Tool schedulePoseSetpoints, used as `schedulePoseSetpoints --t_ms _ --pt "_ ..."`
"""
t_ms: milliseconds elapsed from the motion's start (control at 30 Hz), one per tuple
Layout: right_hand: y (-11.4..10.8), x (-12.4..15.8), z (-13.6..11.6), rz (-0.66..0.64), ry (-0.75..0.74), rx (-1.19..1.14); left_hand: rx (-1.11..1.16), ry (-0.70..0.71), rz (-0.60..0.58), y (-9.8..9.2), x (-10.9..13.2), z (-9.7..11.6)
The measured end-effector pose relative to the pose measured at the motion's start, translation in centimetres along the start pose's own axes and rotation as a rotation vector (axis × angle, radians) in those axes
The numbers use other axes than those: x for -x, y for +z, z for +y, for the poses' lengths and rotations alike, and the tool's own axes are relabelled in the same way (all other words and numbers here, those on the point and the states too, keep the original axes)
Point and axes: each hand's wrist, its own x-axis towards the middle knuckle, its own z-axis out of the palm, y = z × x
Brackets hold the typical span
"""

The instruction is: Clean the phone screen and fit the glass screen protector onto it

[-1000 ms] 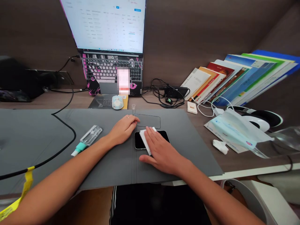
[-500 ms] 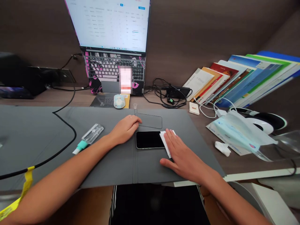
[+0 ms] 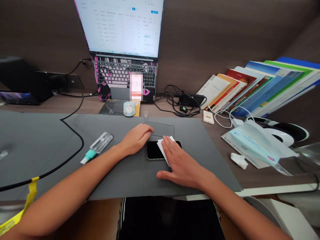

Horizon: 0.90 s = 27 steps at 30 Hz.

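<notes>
My right hand (image 3: 175,159) lies flat over a white wipe (image 3: 172,137), pressing it onto the dark screen of a smartphone (image 3: 153,150). The fingers are stretched out and the thumb stands apart; the wipe covers the phone's middle. My left hand (image 3: 137,138) rests loosely on the grey desk mat (image 3: 120,180), just left of the phone. Its fingertips overlap the left end of a thin, clear, dark-edged sheet (image 3: 162,129) behind the phone; nothing shows gripped in them. A clear spray bottle (image 3: 101,142) with a teal neck lies left of that hand.
At the back stands an open laptop (image 3: 126,75), with a mouse (image 3: 129,109) before it. Tangled black cables (image 3: 175,100) and leaning books (image 3: 260,86) are at the right. A crumpled tissue (image 3: 239,160) and a plastic packet (image 3: 257,143) lie below them. A black cable (image 3: 81,136) crosses the mat's left side.
My right hand has slid left across the phone with the wipe, uncovering the phone's right end. My left hand has stayed in about the same place.
</notes>
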Motion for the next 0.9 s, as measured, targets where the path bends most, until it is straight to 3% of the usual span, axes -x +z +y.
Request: schedulePoseSetpoints --t_ms 200,433,667,900 --pt "-0.9 -2.8 -1.5 -0.118 -0.027 -0.112 0.018 -0.017 0.019 0.0 0.1 0.1" --pt "0.0 -4.6 -2.7 -0.056 -0.101 -0.171 0.023 -0.043 0.045 0.0 -0.1 -0.2" --pt "0.1 -4.2 -4.2 -0.043 -0.124 -0.204 0.025 -0.048 0.051 -0.2 -0.2 -0.6" --pt "0.0 -2.1 -3.7 -0.045 -0.147 -0.167 0.016 0.019 -0.052 0.0 -0.1 -0.5"
